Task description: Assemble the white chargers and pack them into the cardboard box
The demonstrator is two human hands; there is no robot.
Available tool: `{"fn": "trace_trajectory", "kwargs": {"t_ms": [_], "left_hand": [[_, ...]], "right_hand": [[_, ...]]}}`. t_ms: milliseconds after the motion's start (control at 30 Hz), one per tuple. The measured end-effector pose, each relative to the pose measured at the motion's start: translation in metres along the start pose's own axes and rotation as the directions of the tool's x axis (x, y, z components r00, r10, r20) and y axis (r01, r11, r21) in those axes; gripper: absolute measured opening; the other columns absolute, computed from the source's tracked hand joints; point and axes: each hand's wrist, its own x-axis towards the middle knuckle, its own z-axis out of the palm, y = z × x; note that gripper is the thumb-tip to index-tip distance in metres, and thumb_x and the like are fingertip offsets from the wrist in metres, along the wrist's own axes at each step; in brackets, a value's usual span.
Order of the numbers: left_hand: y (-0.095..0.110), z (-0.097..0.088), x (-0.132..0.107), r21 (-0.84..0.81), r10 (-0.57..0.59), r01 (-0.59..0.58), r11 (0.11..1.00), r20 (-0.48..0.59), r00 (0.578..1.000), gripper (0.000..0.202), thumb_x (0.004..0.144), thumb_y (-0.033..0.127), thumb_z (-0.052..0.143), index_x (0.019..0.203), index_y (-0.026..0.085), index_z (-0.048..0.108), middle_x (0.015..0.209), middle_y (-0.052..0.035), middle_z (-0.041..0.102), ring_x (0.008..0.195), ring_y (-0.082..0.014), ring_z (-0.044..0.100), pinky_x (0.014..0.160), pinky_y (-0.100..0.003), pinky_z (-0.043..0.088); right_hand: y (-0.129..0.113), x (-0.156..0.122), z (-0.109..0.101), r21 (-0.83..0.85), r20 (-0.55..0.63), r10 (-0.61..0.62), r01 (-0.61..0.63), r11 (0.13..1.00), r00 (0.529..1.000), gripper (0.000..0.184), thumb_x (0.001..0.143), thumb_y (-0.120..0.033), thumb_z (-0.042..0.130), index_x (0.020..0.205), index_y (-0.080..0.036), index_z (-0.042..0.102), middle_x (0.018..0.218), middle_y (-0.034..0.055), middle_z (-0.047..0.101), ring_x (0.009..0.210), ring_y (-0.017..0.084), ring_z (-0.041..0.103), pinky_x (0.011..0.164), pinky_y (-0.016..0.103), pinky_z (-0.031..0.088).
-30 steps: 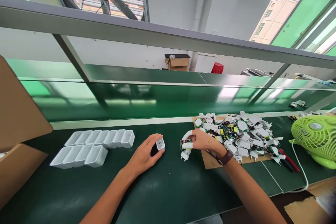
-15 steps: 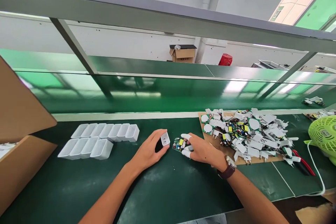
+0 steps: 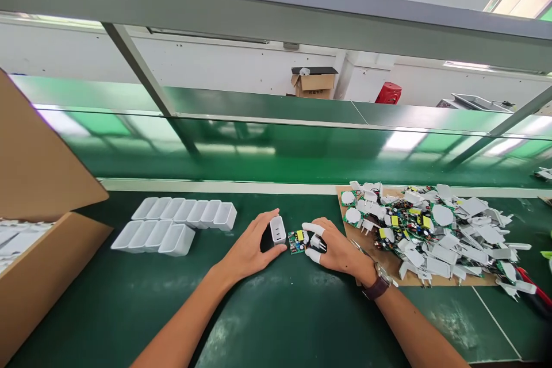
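Observation:
My left hand [image 3: 250, 246] is closed around a white charger casing [image 3: 278, 231], thumb at its lower side and fingers at its upper side. The casing's slotted end face points towards me. Just to its right, a green circuit board [image 3: 297, 241] with a yellow component is pinched in my right hand [image 3: 335, 246], which wears white finger cots on thumb and forefinger. A small gap separates board and casing. Part of the board is hidden under the fingers. On the left, two rows of open white casings [image 3: 176, 240] stand on the green table [image 3: 267, 322].
A heap of circuit boards with white plastic parts [image 3: 440, 253] covers a cardboard sheet [image 3: 390, 273] at right. Red-handled pliers [image 3: 535, 287] lie beyond it. An open cardboard box [image 3: 56, 264] with white pieces stands at left. A metal frame bar [image 3: 276, 6] crosses above.
The view has swung left, so the scene sits further right. The casing's slotted end now shows more fully. The circuit board has turned and come closer to the casing.

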Motion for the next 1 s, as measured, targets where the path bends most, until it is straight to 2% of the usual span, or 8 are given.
{"fn": "trace_trajectory", "kwargs": {"t_ms": [167, 367, 467, 533, 600, 700, 867, 1000], "left_hand": [[-0.002, 0.003, 0.0, -0.07, -0.021, 0.02, 0.997, -0.017, 1.0, 0.092, 0.085, 0.036, 0.079, 0.159, 0.028, 0.024, 0.149, -0.0162, 0.05, 0.134, -0.033, 0.057, 0.113, -0.054, 0.05], [0.001, 0.009, -0.001, -0.155, 0.02, -0.018, 0.988, 0.014, 1.0, 0.083, 0.092, 0.028, 0.066, 0.162, 0.026, 0.02, 0.147, -0.016, 0.054, 0.132, -0.0299, 0.059, 0.113, -0.051, 0.05], [0.008, 0.008, 0.0, -0.149, 0.075, -0.085, 0.985, -0.069, 0.995, 0.081, 0.091, 0.032, 0.069, 0.159, 0.025, 0.026, 0.153, -0.0176, 0.047, 0.14, -0.0326, 0.052, 0.116, -0.055, 0.047], [0.016, 0.007, 0.001, -0.077, 0.144, -0.159, 0.984, -0.172, 0.974, 0.071, 0.089, 0.036, 0.074, 0.151, 0.025, 0.041, 0.154, -0.0177, 0.045, 0.143, -0.0362, 0.046, 0.116, -0.06, 0.044], [0.025, 0.006, 0.002, -0.011, 0.208, -0.218, 0.976, -0.248, 0.946, 0.048, 0.091, 0.035, 0.072, 0.136, 0.025, 0.057, 0.149, -0.016, 0.049, 0.142, -0.0371, 0.045, 0.115, -0.063, 0.043], [0.038, 0.008, 0.003, 0.01, 0.239, -0.249, 0.968, -0.326, 0.915, 0.02, 0.097, 0.025, 0.063, 0.116, 0.026, 0.068, 0.137, -0.0128, 0.06, 0.135, -0.0327, 0.052, 0.11, -0.06, 0.049], [0.045, 0.011, 0.006, -0.033, 0.197, -0.235, 0.971, -0.44, 0.876, 0.022, 0.101, 0.018, 0.057, 0.116, 0.025, 0.07, 0.123, -0.0114, 0.067, 0.124, -0.0274, 0.06, 0.102, -0.053, 0.057], [0.047, 0.006, 0.006, 0.021, 0.246, -0.268, 0.963, -0.466, 0.85, 0.021, 0.099, 0.015, 0.059, 0.111, 0.026, 0.073, 0.116, -0.0096, 0.069, 0.119, -0.027, 0.063, 0.098, -0.052, 0.059]], "right_hand": [[-0.009, 0.0, -0.001, -0.005, -0.198, -0.157, 0.16, 0.987, 0.967, 0.068, 0.083, -0.006, 0.059, 0.146, -0.026, 0.04, 0.118, 0.0105, 0.061, 0.111, 0.028, 0.058, 0.093, 0.048, 0.058], [-0.021, 0.0, -0.005, -0.101, -0.403, -0.182, 0.154, 0.983, 0.897, 0.066, 0.086, -0.006, 0.057, 0.146, -0.03, 0.039, 0.12, 0.0097, 0.06, 0.114, 0.028, 0.057, 0.097, 0.051, 0.055], [-0.024, -0.003, -0.004, -0.09, -0.469, -0.209, 0.19, 0.978, 0.858, 0.07, 0.087, -0.008, 0.059, 0.149, -0.03, 0.036, 0.123, 0.0101, 0.06, 0.116, 0.029, 0.058, 0.098, 0.053, 0.055], [-0.025, -0.005, -0.003, -0.068, -0.497, -0.207, 0.2, 0.977, 0.843, 0.072, 0.087, -0.009, 0.061, 0.151, -0.031, 0.036, 0.125, 0.0105, 0.06, 0.117, 0.029, 0.059, 0.099, 0.054, 0.055], [-0.026, -0.006, -0.003, -0.05, -0.512, -0.203, 0.207, 0.977, 0.834, 0.074, 0.087, -0.009, 0.062, 0.152, -0.032, 0.036, 0.126, 0.0107, 0.061, 0.118, 0.03, 0.059, 0.099, 0.055, 0.056], [-0.029, -0.008, -0.004, -0.063, -0.529, -0.231, 0.233, 0.97, 0.817, 0.077, 0.086, -0.008, 0.063, 0.154, -0.031, 0.036, 0.128, 0.0119, 0.061, 0.119, 0.031, 0.059, 0.098, 0.056, 0.056], [-0.034, -0.009, -0.002, -0.036, -0.5, -0.234, 0.25, 0.968, 0.834, 0.077, 0.085, -0.007, 0.063, 0.154, -0.032, 0.038, 0.128, 0.0119, 0.063, 0.119, 0.032, 0.061, 0.098, 0.056, 0.057], [-0.032, -0.009, 0.004, 0.064, -0.485, -0.177, 0.236, 0.97, 0.856, 0.076, 0.085, -0.009, 0.064, 0.153, -0.03, 0.038, 0.131, 0.0121, 0.061, 0.123, 0.031, 0.058, 0.102, 0.055, 0.055]]}}
